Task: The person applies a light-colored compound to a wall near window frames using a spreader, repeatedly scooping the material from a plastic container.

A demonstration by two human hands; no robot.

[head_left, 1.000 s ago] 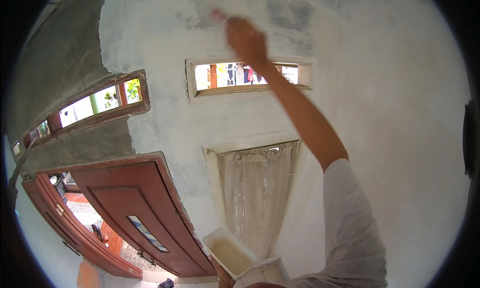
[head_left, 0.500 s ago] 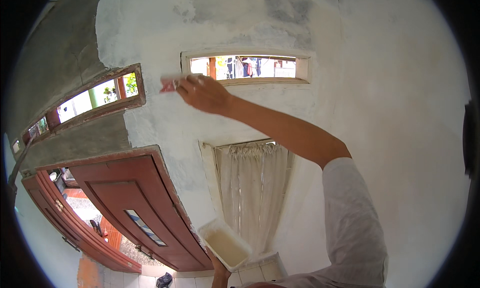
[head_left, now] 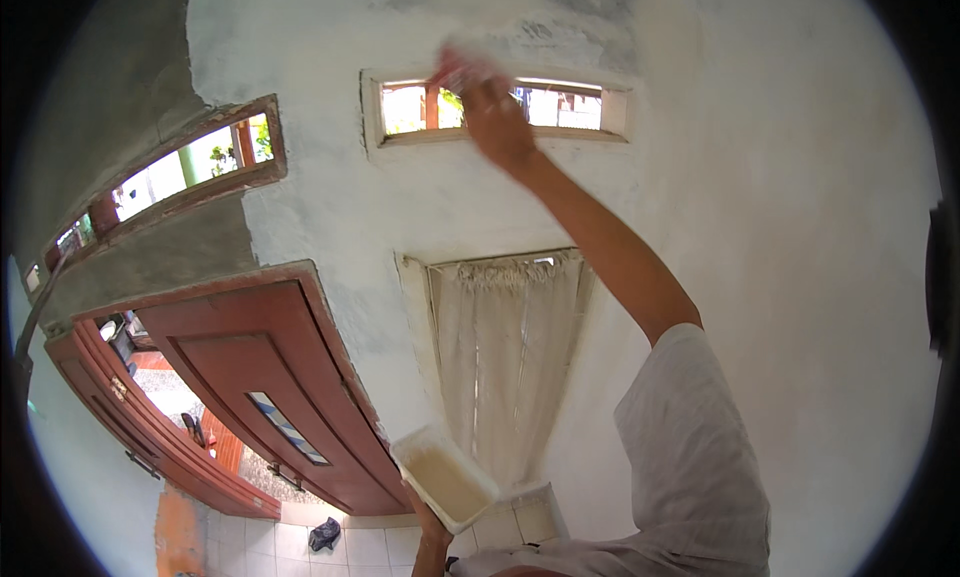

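Observation:
My right hand (head_left: 497, 122) is raised in front of the narrow upper window (head_left: 585, 112). Its fingers close round a small red, white-smeared hand tool (head_left: 462, 69), too blurred to name more exactly. The tool overlaps the window's upper edge and the pale wall (head_left: 330, 167); whether it touches the wall I cannot tell. Low in the view, my left hand (head_left: 430, 527) grips a white rectangular tub (head_left: 410, 455) by its side and underside. The tub is tilted, and cream-coloured material shows inside it.
A reddish-brown door (head_left: 235, 367) stands at the left, beside an opening to the outside. Below the upper window hangs a beige curtain (head_left: 505, 357). A black plastic bag (head_left: 324, 534) lies on the white tiled floor (head_left: 365, 549). Bare grey plaster (head_left: 150, 67) covers the far left wall.
My right hand has swept up and to the right with the red tool, from left of the upper window to its top edge. My left hand still holds the tub.

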